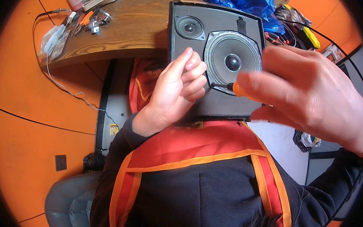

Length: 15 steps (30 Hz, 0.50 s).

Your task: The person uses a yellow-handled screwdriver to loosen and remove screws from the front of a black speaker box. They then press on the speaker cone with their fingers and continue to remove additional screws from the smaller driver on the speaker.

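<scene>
A black speaker box (225, 106) leans at the table's edge in front of me, with a small round tweeter (189, 28) at its upper left and a larger woofer (223, 47) beside it. My right hand (308, 86), slightly blurred, grips a screwdriver (238, 89) by its orange handle. The dark shaft points left, and its tip is at the woofer's lower left rim; whether it touches a screw is too small to tell. Over the box's left side, my left hand (177, 86) is closed, fingers curled and thumb against them. Anything inside it is hidden.
On the curved wooden table (133, 19) lie orange-handled tools (86, 18) and small metal parts (99, 21) at left. Blue plastic bags (254, 7), pliers (273, 38) and gloves (293, 15) lie behind the box. A thin cable (72, 91) hangs off the left edge. A grey chair (70, 200) stands lower left.
</scene>
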Each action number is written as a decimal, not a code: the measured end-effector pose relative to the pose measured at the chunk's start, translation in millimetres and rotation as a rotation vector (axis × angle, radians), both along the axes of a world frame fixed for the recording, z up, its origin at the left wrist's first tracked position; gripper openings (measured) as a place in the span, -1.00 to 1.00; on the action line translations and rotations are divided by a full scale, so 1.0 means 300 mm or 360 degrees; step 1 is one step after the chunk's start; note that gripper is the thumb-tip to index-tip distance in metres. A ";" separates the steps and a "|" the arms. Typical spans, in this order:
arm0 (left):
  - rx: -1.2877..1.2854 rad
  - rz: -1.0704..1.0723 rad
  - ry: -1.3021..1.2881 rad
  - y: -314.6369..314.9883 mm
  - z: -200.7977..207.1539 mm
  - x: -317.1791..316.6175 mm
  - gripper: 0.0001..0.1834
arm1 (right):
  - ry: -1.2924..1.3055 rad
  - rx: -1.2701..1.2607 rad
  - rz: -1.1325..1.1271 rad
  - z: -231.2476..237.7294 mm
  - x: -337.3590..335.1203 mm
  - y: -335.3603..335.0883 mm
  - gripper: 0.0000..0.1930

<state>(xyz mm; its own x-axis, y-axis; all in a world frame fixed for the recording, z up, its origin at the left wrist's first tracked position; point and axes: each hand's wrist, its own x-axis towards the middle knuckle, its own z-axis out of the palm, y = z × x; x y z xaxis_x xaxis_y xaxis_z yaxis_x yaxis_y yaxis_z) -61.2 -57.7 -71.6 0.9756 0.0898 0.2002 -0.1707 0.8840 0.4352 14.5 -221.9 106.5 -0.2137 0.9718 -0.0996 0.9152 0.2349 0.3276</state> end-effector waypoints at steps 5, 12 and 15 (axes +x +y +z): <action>-0.0012 -0.0014 -0.0032 0.000 -0.003 0.002 -0.65 | 0.0216 -0.0055 -0.0132 0.014 -0.019 0.028 -0.55; 0.0025 0.0025 0.0002 -0.002 0.000 -0.001 -0.65 | 0.0134 0.0026 -0.0170 0.006 -0.005 0.000 -0.58; 0.0022 0.0014 -0.0012 0.002 -0.004 0.002 -0.65 | 0.0200 -0.0073 -0.0322 0.004 0.015 -0.018 -0.59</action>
<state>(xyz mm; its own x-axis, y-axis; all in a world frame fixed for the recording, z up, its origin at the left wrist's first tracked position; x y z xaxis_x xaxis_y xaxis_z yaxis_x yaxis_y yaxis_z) -60.4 -57.2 -72.6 0.9733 0.0955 0.2088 -0.1816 0.8764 0.4459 19.1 -227.4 107.8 -0.0285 0.9911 -0.1298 0.9780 0.0545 0.2015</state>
